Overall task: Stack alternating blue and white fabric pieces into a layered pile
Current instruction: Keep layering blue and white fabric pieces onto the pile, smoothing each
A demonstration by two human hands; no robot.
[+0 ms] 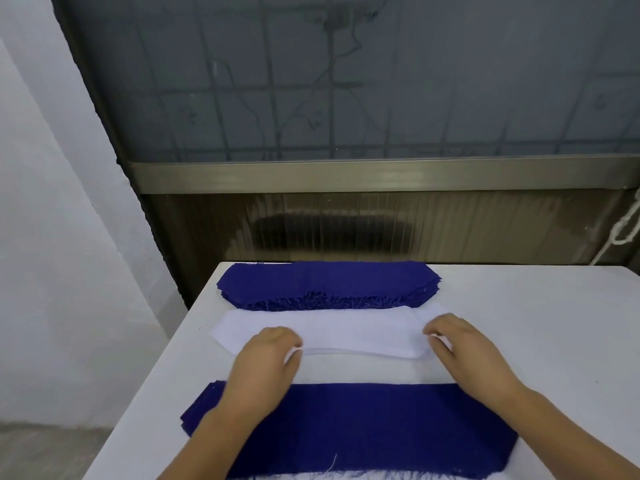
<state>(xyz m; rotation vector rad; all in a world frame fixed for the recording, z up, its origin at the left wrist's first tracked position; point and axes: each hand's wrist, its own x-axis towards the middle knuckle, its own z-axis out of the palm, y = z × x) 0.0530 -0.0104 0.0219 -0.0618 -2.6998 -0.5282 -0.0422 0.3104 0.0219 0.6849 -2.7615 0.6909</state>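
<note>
White table [519,306] before frosted window [346,81], left hand [266,362] and right hand [464,348] pinching white fabric piece [329,330]

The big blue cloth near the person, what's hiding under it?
A white fringe peeks out below the near blue piece at its front edge, so white fabric lies underneath. How many layers are below is covered. Both forearms cross above it.
</note>
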